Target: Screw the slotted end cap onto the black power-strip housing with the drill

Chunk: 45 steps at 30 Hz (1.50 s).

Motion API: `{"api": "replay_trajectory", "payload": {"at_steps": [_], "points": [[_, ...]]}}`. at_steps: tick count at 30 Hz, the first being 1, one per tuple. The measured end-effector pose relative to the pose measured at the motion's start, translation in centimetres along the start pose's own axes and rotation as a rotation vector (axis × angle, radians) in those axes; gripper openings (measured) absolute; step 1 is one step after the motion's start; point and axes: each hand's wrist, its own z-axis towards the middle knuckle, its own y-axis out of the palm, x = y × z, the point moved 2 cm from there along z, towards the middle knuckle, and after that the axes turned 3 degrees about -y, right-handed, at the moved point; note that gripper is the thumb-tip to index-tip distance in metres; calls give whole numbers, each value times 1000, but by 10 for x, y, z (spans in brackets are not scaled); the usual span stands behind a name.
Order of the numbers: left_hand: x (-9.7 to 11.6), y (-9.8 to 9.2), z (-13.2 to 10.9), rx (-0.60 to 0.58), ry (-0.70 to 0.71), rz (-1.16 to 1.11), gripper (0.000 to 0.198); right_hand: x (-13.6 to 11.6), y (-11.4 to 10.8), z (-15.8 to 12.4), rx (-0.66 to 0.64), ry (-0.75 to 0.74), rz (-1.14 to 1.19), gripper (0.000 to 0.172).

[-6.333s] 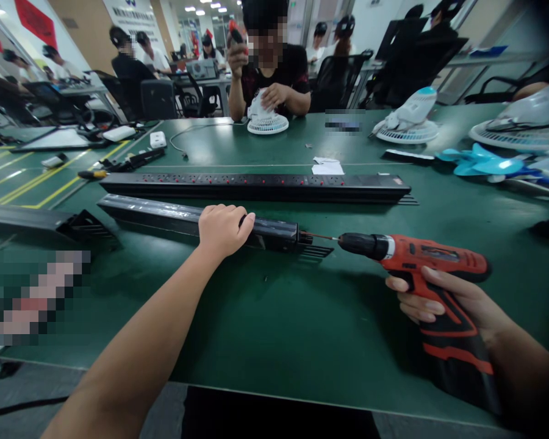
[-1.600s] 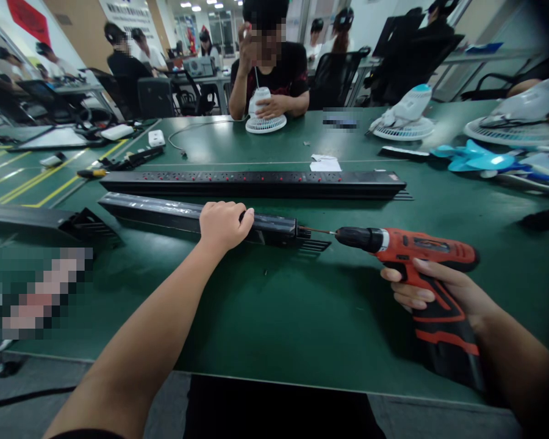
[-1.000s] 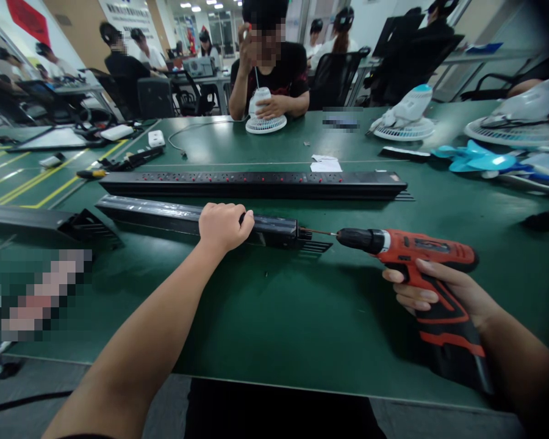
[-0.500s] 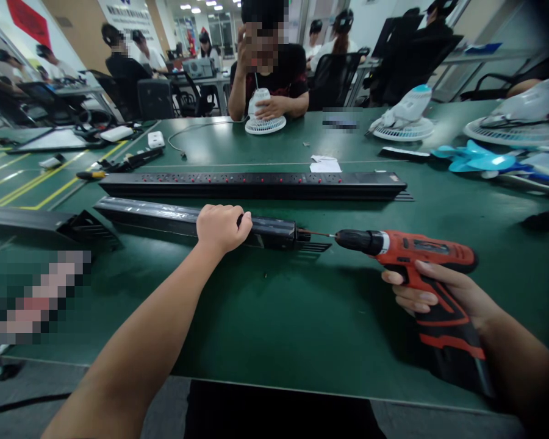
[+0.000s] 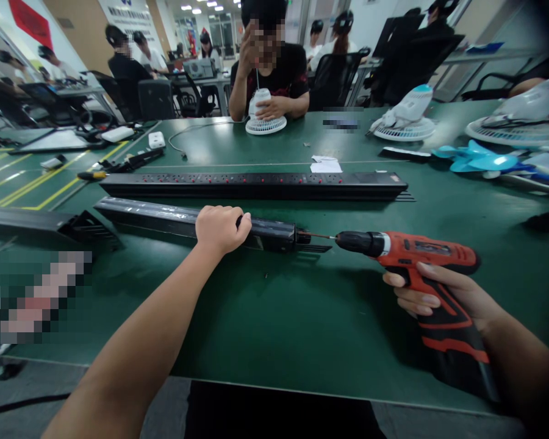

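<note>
My left hand is wrapped over a long black power strip lying on the green table. A red and black cordless drill is in my right hand, with fingers around its handle. Its long thin bit points left and reaches the strip's right end, where a slotted bracket sticks out. Whether the tip sits in a screw is too small to tell. Behind lies a second black power strip with a row of sockets and red dots facing up.
Another black strip lies at the left, near a screwdriver. Across the table a person works on a white fan part. Fan housings and blue fan blades lie at the right. A paper lies behind the strips.
Almost nothing differs. The drill's grip and my right hand have shifted very slightly to the right; the left hand keeps its hold on the strip.
</note>
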Motion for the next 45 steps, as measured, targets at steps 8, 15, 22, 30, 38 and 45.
{"api": "replay_trajectory", "payload": {"at_steps": [8,15,22,30,38,45], "points": [[-1,-2,-1,-9,6,9,50,0,3,0,33,-17,-60,28],[-3,-3,-2,-16,4,3,50,1,-4,0,28,-20,-64,28],[-2,-2,-3,4,5,2,50,0,3,0,25,-22,-42,26],[2,0,-3,25,-14,4,50,0,1,0,35,-5,14,26],[4,3,-4,67,-22,4,50,-2,4,2,41,-26,41,25],[6,3,-4,39,-18,15,52,-1,5,3,46,-43,60,25]]}}
